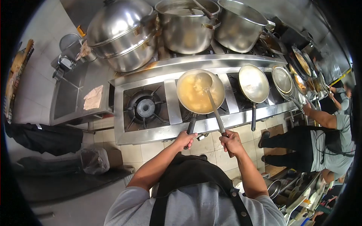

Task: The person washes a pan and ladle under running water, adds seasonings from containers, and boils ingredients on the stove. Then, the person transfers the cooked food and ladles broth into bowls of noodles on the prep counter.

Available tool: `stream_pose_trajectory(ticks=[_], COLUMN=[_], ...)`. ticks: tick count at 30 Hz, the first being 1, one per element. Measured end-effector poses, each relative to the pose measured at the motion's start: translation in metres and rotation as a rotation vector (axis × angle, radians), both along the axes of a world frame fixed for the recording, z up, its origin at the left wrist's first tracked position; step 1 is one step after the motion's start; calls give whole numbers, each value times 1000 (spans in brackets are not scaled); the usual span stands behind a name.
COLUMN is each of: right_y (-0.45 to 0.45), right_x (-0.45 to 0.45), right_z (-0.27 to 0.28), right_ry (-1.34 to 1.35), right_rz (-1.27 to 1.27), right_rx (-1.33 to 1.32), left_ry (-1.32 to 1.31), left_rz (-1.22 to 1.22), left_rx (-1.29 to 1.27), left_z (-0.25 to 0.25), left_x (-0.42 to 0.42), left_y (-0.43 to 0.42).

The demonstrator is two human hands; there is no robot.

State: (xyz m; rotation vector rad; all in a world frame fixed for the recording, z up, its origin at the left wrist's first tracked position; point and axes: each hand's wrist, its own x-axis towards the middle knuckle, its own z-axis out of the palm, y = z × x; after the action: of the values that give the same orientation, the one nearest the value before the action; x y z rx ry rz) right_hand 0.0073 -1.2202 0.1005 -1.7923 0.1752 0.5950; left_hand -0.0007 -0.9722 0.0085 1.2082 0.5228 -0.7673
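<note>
My left hand [184, 139] is wrapped round the black handle of a frying pan [220, 83] on the stove. A yellowish, cloudy liquid with pale pieces [192, 96] fills much of the pan. In my right hand [232, 143] is the dark grip of a long metal ladle [214, 109]. The ladle's bowl rests in the far part of the pan, partly in the liquid. What the pale pieces are, I cannot make out.
An unlit burner [145, 108] lies left of the pan, a second frying pan [254, 83] to the right. Large steel pots [184, 34] stand along the back. A pink cloth [93, 98] lies on the left counter. A co-worker [320, 147] stands at the right, near a strainer [282, 80].
</note>
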Motion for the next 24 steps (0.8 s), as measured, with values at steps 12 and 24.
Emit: stream_pose_trajectory(ticks=[12,24], right_y=[27,12], right_x=[-15,-28], right_z=[30,53], right_ry=[294,398], right_rz=[-114,-161], right_rx=[453,559], left_ry=[12,-24], left_rz=[10,-3], left_rx=[-31,-58], left_z=[5,-2], left_x=[0,0], left_y=[1,2])
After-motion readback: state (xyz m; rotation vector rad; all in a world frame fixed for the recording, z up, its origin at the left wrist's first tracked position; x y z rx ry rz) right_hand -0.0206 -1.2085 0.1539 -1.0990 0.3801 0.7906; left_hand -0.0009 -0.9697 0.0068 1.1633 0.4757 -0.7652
